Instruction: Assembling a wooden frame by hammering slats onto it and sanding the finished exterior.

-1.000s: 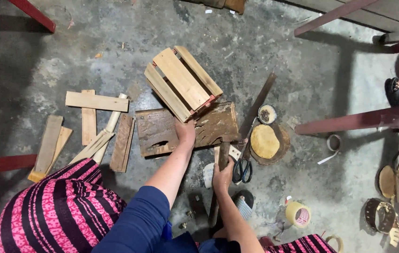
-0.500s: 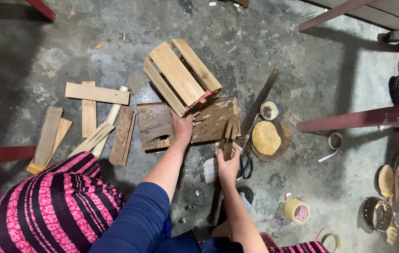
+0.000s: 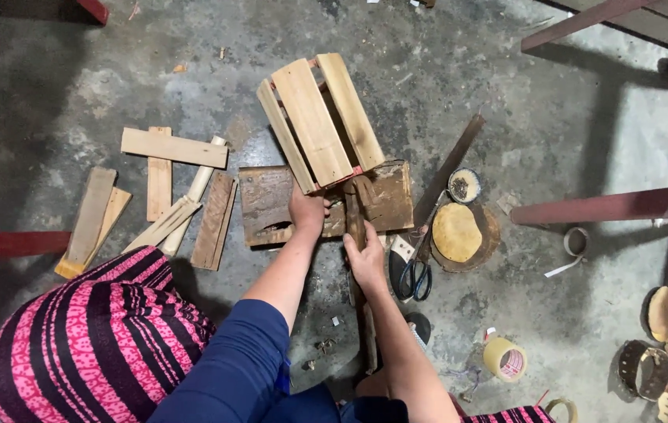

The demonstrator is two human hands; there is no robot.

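Observation:
A small slatted wooden crate point(image 3: 318, 121) lies tilted on a dark, worn board point(image 3: 271, 205) on the concrete floor. My left hand point(image 3: 307, 213) grips the crate's near corner. My right hand point(image 3: 365, 258) is closed around a long dark wooden handle or stick point(image 3: 355, 215) whose far end reaches the crate's near edge. What sits at the end of the stick is hidden behind the crate and my fingers.
Several loose wood slats point(image 3: 173, 147) lie at the left. Scissors point(image 3: 414, 278), a round wooden disc point(image 3: 458, 233), a small bowl point(image 3: 465, 185), a long dark strip point(image 3: 450, 167) and a tape roll point(image 3: 505, 359) lie right. Red metal bars point(image 3: 616, 205) cross the right side.
My right hand has moved forward and left with the stick, from beside the scissors up to the crate's near edge. My left hand stays on the crate corner.

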